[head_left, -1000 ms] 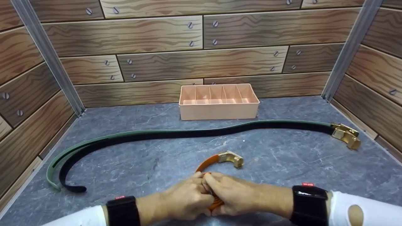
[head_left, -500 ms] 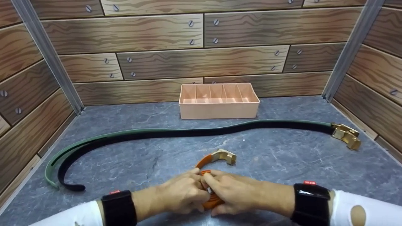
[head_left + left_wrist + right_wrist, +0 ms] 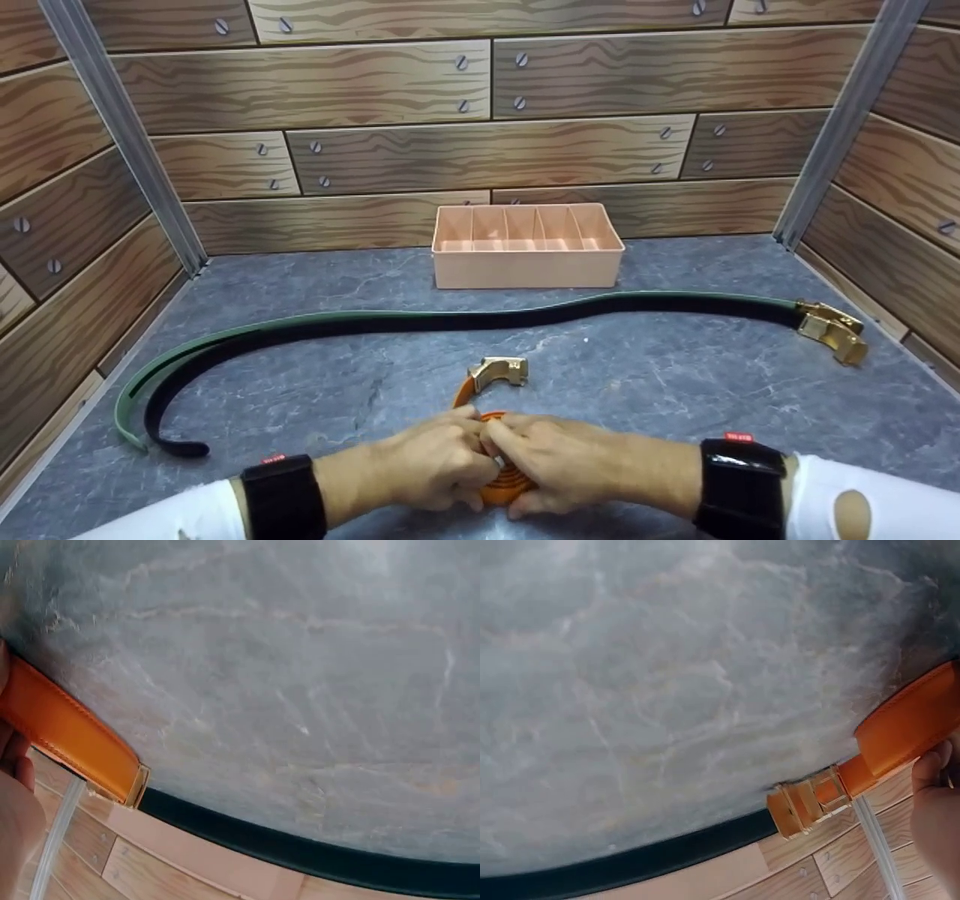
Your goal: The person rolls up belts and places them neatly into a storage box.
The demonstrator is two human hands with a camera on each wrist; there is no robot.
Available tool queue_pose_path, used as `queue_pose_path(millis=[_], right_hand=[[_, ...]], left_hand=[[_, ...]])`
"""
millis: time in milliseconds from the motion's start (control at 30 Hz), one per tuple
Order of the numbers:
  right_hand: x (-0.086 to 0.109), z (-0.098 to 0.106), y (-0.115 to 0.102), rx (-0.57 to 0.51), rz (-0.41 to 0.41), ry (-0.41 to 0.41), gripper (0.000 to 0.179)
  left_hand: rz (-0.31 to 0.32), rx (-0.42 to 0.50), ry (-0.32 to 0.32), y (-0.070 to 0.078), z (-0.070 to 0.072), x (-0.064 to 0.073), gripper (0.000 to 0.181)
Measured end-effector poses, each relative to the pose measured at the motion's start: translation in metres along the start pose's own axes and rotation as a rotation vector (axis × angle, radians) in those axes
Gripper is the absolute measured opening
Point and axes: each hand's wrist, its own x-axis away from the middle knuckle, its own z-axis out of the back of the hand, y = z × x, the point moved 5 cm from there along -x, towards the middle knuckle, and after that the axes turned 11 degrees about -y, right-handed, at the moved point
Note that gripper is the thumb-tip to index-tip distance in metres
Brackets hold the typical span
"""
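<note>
An orange belt [image 3: 505, 491], wound into a coil, stands on edge between both hands near the front of the table. Its gold buckle [image 3: 501, 369] sticks out beyond the coil on a short free length. My left hand [image 3: 442, 461] grips the coil from the left, and my right hand [image 3: 559, 461] grips it from the right, with the fingertips meeting over its top. In the left wrist view, the outer orange strap [image 3: 75, 731] runs from the fingers to the buckle. The right wrist view shows the buckle [image 3: 810, 799] beyond the coil. The hands hide much of the winding.
A black belt [image 3: 420, 321] and a green belt [image 3: 176, 352] stretch side by side across the table behind the hands. Their gold buckles [image 3: 834, 330] lie at the right. A pink divided box [image 3: 528, 270] stands against the plank-patterned back wall [image 3: 390, 82].
The orange belt's buckle end has swung left and drawn closer to the coil, as the coil turned between the hands. The hands stay nearly in place; the other belts and box are unmoved.
</note>
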Motion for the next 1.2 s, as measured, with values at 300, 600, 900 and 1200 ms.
queue_pose_path(millis=[300,600,900,1200], right_hand=[[-0.002,0.001,-0.001,-0.046,0.049,-0.005,0.06],[-0.001,0.002,-0.001,0.109,0.024,0.009,0.057],[0.001,0.0,0.003,-0.026,0.049,-0.042,0.057],[0.0,0.001,0.003,-0.063,-0.013,-0.013,0.058]], left_hand=[[0.001,0.053,-0.071,-0.006,0.002,0.007,0.039],[0.032,0.053,0.016,-0.001,-0.001,0.002,0.035],[0.028,-0.002,-0.133,-0.006,0.003,0.002,0.038],[0.042,0.005,0.029,0.002,-0.002,-0.003,0.038]])
